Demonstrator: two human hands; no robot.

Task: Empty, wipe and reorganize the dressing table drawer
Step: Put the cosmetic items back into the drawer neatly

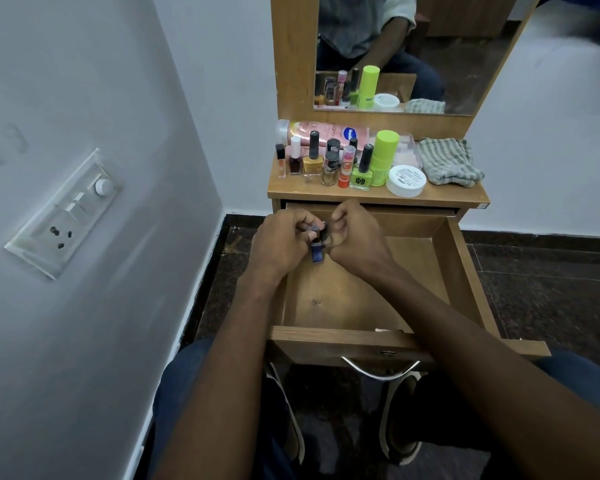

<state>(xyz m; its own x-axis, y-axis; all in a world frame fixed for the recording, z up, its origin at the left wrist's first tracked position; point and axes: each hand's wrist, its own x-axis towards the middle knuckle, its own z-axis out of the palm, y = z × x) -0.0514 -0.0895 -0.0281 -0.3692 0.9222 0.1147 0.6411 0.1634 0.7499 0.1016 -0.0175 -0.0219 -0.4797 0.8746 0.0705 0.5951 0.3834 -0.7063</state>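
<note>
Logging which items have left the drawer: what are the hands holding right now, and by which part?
The left hand pinches a blue nail polish bottle by its dark cap. The right hand is curled beside it; whether it holds anything cannot be told.

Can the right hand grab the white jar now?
Probably not yet. The right hand and left hand are both busy holding a blue bottle. Nothing blocks the way to the white jar.

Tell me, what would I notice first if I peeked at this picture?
Probably the two hands, left hand and right hand, holding a small blue nail polish bottle together above the open drawer. Next, the crowd of nail polish bottles on the tabletop behind, with a bright green tube standing beside a striped cloth.
</note>
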